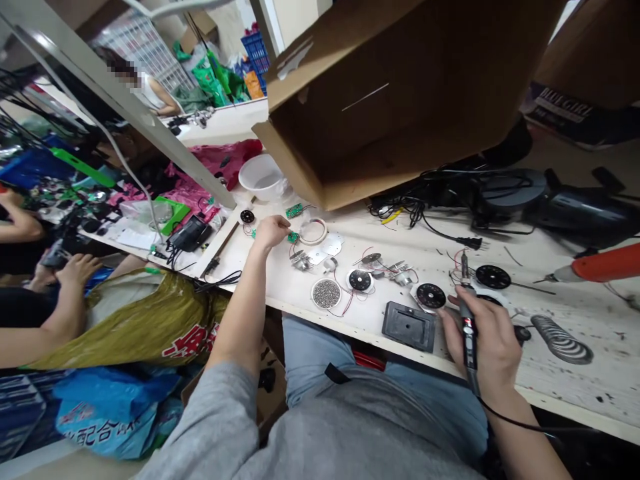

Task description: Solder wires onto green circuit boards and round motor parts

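My left hand [271, 231] reaches far across the white bench, its fingers pinched on a small green circuit board [293, 237] with thin red wires trailing from it. My right hand [487, 340] rests at the near edge of the bench, wrapped around a black soldering iron [467, 313] whose tip points away from me towards a tangle of wires. Round black speakers [431, 295] lie just beyond that tip. A second green board [294, 210] sits further back.
A big open cardboard box [400, 93] overhangs the back of the bench. A white bowl [261, 177], a tin of solder bits [326, 293], a black square block [409, 326], a coiled iron stand [561, 339] and an orange tool [603, 264] lie about. Another person's arms [50, 313] work at left.
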Available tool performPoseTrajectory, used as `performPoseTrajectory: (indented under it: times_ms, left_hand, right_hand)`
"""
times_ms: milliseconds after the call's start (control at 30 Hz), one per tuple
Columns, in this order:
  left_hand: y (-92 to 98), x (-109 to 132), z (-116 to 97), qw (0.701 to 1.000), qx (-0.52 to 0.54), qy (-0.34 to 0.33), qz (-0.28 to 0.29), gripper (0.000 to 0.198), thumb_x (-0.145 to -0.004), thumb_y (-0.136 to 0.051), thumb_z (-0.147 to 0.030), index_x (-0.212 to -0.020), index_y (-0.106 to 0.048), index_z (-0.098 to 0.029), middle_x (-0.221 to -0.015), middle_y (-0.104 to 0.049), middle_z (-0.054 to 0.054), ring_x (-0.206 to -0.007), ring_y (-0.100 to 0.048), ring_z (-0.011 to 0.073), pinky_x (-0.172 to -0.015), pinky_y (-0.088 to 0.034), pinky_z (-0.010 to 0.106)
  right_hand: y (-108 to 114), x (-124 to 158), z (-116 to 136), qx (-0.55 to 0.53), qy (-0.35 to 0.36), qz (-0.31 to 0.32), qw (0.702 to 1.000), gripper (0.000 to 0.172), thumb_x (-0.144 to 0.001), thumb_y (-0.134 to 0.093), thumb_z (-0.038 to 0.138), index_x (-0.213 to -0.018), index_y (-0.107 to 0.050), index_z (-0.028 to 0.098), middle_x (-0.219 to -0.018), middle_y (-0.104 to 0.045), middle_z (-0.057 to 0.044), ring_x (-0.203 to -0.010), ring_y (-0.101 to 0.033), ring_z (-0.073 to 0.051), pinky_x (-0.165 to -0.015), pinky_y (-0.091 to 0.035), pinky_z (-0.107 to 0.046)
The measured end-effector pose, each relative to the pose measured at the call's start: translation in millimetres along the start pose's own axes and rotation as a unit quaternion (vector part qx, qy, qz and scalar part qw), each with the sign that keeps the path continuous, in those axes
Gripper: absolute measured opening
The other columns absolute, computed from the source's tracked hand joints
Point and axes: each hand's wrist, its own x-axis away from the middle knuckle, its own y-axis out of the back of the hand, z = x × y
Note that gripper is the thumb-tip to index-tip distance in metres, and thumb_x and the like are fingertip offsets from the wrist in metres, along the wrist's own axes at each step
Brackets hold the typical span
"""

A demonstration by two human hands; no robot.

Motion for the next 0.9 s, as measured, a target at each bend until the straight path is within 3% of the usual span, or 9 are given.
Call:
performPoseTrajectory:
  times_ms: [133,267,333,400,500,633,700,800,900]
  left_hand:
    - [0.7,17.4,4.2,0.998,0.014,-0.039,0.046,0.020,-0.064,-0.075,-0.010,-0.081,-0.074,-0.021,-0.097,-0.078,0.003,-0.093,-0.070,0.0210,-0.087,-0.054,0.030]
    - [12.8,23.6,6.2,0.999,0.022,-0.035,0.031,0.013,-0.069,-0.077,-0.016,-0.072,-0.064,-0.019,-0.077,-0.071,0.002,-0.079,-0.065,0.0188,-0.079,-0.052,0.030]
    - [26.2,27.5,7.7,0.996,0.074,-0.041,-0.026,0.012,-0.073,-0.075,-0.018,-0.081,-0.066,-0.019,-0.077,-0.067,0.000,-0.075,-0.062,0.0163,-0.075,-0.052,0.029]
    - [39.2,37.0,6.7,0.977,0.185,-0.067,-0.078,0.028,-0.075,-0.073,-0.019,-0.103,-0.068,-0.021,-0.080,-0.063,-0.002,-0.071,-0.059,0.0137,-0.072,-0.053,0.027]
    - [42.6,68.6,-4.4,0.922,0.371,-0.114,-0.019,0.048,-0.076,-0.075,-0.022,-0.122,-0.066,-0.026,-0.088,-0.062,-0.002,-0.069,-0.060,0.0110,-0.069,-0.056,0.025]
    - [4.2,134.1,-32.0,0.862,0.466,-0.105,0.172,0.033,-0.075,-0.085,-0.035,-0.100,-0.074,-0.018,-0.090,-0.069,0.003,-0.072,-0.066,0.0127,-0.065,-0.059,0.024]
    - [-23.1,164.9,-43.2,0.854,0.464,-0.076,0.223,0.037,-0.077,-0.084,-0.048,-0.094,-0.075,-0.017,-0.089,-0.073,0.005,-0.068,-0.067,0.0136,-0.060,-0.059,0.025]
    - [-54.6,195.4,-50.9,0.869,0.435,-0.071,0.225,0.043,-0.082,-0.078,-0.059,-0.086,-0.079,-0.016,-0.089,-0.078,0.007,-0.076,-0.071,0.0178,-0.066,-0.060,0.028]
    - [-69.2,205.9,-51.2,0.888,0.395,-0.137,0.190,0.035,-0.083,-0.080,-0.054,-0.083,-0.082,-0.019,-0.091,-0.080,0.009,-0.091,-0.073,0.0219,-0.086,-0.059,0.035]
  right_hand:
    - [-1.9,1.3,-1.4,0.001,-0.005,0.012,1.000,0.057,-0.091,-0.076,0.020,-0.146,-0.061,0.026,-0.104,-0.074,-0.009,-0.086,-0.074,-0.022,-0.080,-0.061,-0.028]
    - [3.0,-1.7,2.1,0.009,0.008,0.001,1.000,0.059,-0.089,-0.078,0.017,-0.146,-0.062,0.024,-0.102,-0.074,-0.010,-0.085,-0.073,-0.021,-0.081,-0.060,-0.027]
    - [8.9,-4.7,5.3,0.020,0.014,-0.007,1.000,0.061,-0.088,-0.080,0.017,-0.146,-0.062,0.023,-0.101,-0.075,-0.009,-0.083,-0.072,-0.020,-0.080,-0.059,-0.026]
    - [15.2,-7.7,9.5,0.033,0.014,-0.018,0.999,0.062,-0.088,-0.081,0.018,-0.147,-0.061,0.024,-0.100,-0.074,-0.009,-0.081,-0.072,-0.020,-0.078,-0.060,-0.027]
    - [22.2,-10.9,19.0,0.033,0.013,-0.031,0.999,0.063,-0.088,-0.079,0.017,-0.147,-0.060,0.025,-0.100,-0.074,-0.007,-0.080,-0.071,-0.019,-0.078,-0.062,-0.028]
    - [23.9,-11.2,37.6,-0.006,0.031,-0.028,0.999,0.066,-0.087,-0.079,0.014,-0.148,-0.058,0.023,-0.100,-0.073,-0.007,-0.082,-0.071,-0.020,-0.078,-0.063,-0.030]
    - [23.4,-9.0,45.5,-0.025,0.036,-0.015,0.999,0.066,-0.088,-0.078,0.011,-0.149,-0.056,0.022,-0.102,-0.072,-0.008,-0.086,-0.071,-0.020,-0.080,-0.063,-0.031]
    - [24.4,-2.9,48.8,-0.039,0.034,0.001,0.999,0.066,-0.089,-0.075,0.008,-0.150,-0.054,0.022,-0.104,-0.070,-0.008,-0.089,-0.070,-0.019,-0.082,-0.062,-0.030]
    - [26.7,5.3,40.5,-0.022,0.016,0.009,1.000,0.062,-0.090,-0.074,0.008,-0.148,-0.056,0.021,-0.105,-0.069,-0.009,-0.090,-0.070,-0.019,-0.084,-0.062,-0.030]
